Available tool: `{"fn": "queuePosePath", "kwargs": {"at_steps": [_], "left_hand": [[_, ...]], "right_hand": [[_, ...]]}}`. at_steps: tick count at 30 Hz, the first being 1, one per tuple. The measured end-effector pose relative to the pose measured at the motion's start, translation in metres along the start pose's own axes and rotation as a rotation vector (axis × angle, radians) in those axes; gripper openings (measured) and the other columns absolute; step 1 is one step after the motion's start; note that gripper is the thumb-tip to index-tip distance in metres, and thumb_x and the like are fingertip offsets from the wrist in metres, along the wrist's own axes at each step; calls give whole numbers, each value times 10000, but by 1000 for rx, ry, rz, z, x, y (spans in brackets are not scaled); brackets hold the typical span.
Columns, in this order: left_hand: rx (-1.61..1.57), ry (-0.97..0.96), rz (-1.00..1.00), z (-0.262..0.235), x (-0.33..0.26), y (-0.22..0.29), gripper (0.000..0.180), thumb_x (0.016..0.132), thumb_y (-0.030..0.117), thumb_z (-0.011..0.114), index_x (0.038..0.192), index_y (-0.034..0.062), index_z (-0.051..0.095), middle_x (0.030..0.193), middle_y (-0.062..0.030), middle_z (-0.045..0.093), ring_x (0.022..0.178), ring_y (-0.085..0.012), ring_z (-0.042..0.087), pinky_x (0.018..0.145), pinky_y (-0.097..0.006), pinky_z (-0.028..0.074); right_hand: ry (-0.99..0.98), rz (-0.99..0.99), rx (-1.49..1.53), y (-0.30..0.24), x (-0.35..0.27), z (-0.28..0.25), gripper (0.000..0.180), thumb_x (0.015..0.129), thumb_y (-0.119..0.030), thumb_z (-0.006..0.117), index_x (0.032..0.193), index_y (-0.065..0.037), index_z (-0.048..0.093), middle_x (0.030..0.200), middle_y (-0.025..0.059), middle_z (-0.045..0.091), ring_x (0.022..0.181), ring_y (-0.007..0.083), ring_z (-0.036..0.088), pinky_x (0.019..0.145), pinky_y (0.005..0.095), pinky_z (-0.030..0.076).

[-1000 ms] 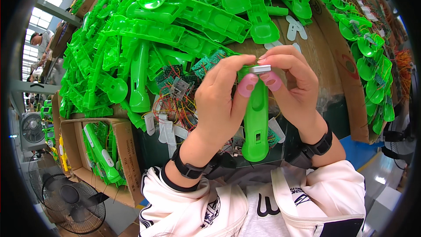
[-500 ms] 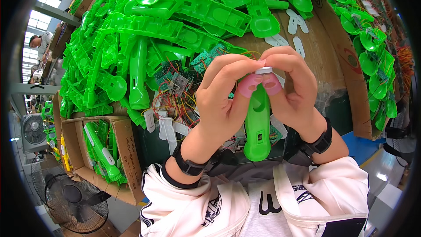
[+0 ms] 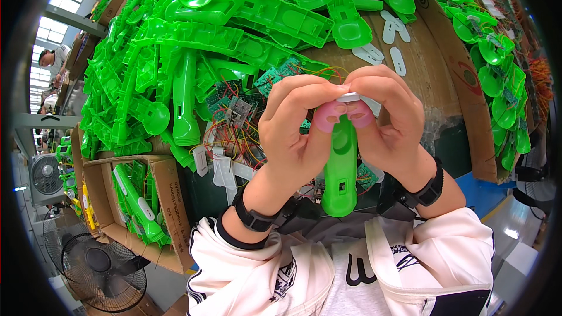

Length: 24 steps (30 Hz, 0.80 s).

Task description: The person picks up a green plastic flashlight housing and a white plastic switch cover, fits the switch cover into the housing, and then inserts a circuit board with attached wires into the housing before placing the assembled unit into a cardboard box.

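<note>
Glossy plastic green casing [image 3: 339, 167], smooth white plastic piece [image 3: 349, 98], matt brown cardboard box [image 3: 172, 205].

Green casing [image 3: 339, 169], upper end hidden

Windows [image 3: 54, 29] at upper left are admitting bright light. At left, a grey box fan [image 3: 49, 174] is showing above a black wire-guard fan [image 3: 98, 260]. At right, the glossy grey floor [image 3: 502, 226] is reflecting light.

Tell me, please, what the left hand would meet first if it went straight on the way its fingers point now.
The left hand would probably meet the right hand first: their fingertips face each other by the white piece, possibly touching, though depth is unclear.
</note>
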<state>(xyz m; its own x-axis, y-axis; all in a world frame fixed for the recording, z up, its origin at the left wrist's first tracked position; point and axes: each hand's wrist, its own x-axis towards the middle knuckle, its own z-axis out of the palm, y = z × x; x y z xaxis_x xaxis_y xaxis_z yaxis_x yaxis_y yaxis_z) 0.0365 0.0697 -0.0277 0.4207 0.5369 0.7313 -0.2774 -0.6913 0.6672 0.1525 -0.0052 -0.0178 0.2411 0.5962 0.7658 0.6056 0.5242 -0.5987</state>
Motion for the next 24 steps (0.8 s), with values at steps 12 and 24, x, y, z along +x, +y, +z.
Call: {"fn": "queuePosePath", "kwargs": {"at_steps": [12,24], "left_hand": [[-95,-24,-173,6,0,2,229,784,42,565,1008,2,548,928,-138,555,831,-220,545,711,-277,438],[-24,-37,-191,9,-1,6,251,741,-22,595,990,8,575,930,-139,592,803,-236,587,696,-278,464]], "right_hand": [[45,417,529,-1,-5,2,134,841,-61,527,947,20,519,883,56,557,801,107,540,728,227,441],[-27,353,436,5,-4,-9,177,844,-50,527,1003,27,523,933,71,556,832,123,559,733,249,465]]}}
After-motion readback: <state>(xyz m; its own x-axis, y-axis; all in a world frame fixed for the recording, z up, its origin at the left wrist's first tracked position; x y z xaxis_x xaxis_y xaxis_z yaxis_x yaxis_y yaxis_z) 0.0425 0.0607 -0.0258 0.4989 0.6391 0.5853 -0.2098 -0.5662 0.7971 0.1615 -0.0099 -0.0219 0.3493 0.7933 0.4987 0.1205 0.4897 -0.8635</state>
